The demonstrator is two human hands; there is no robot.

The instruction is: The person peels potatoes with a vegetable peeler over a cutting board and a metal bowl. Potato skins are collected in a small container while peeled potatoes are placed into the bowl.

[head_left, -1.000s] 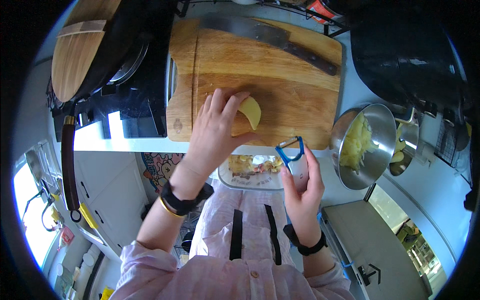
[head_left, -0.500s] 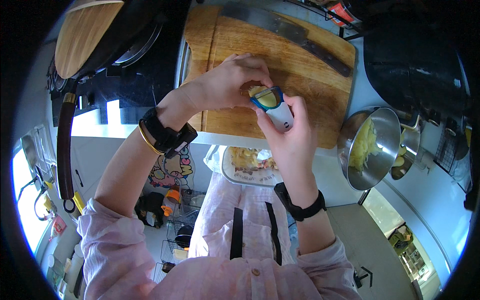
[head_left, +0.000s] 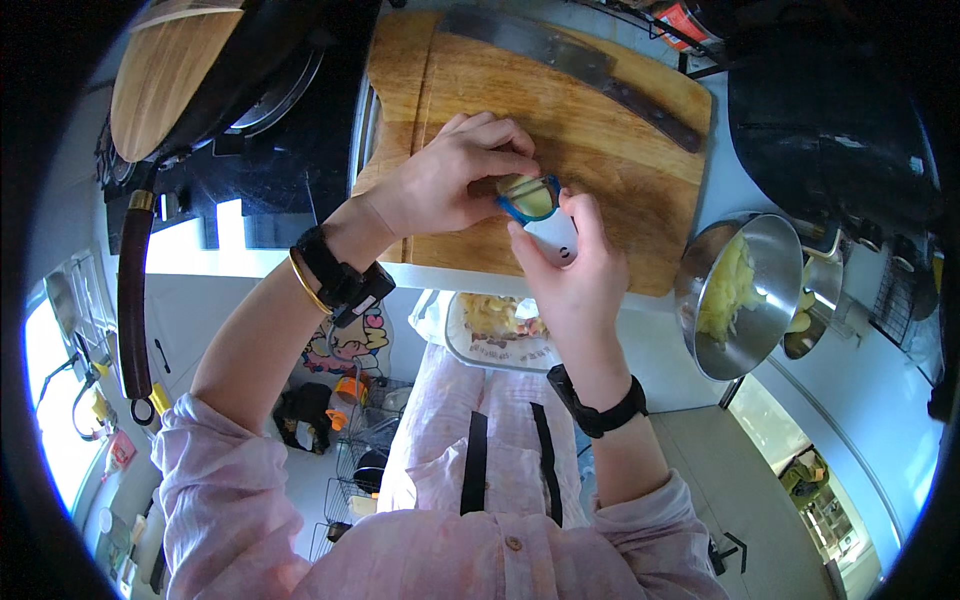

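My left hand (head_left: 450,172) is closed around a pale yellow piece that looks like potato (head_left: 532,200), mostly hidden by my fingers. In my right hand (head_left: 582,275) is a white peeler (head_left: 550,238) with a blue-edged head, gripped between thumb and fingers. The peeler's head lies against the piece, which shows through its opening. Both hands are over the near part of a wooden cutting board (head_left: 630,215). A cleaver (head_left: 535,45) with a dark handle rests along the board's far edge.
To the right stands a steel bowl (head_left: 775,325) with pale yellow shreds, beside a smaller metal container (head_left: 822,290). Below the counter edge, a lined bin (head_left: 458,340) holds peelings. A long-handled pan (head_left: 130,290) and a wooden lid (head_left: 175,80) are at left.
My hands and the peeler have shifted slightly to the left and the peeler's tilt differs a little. Both hands keep their holds.
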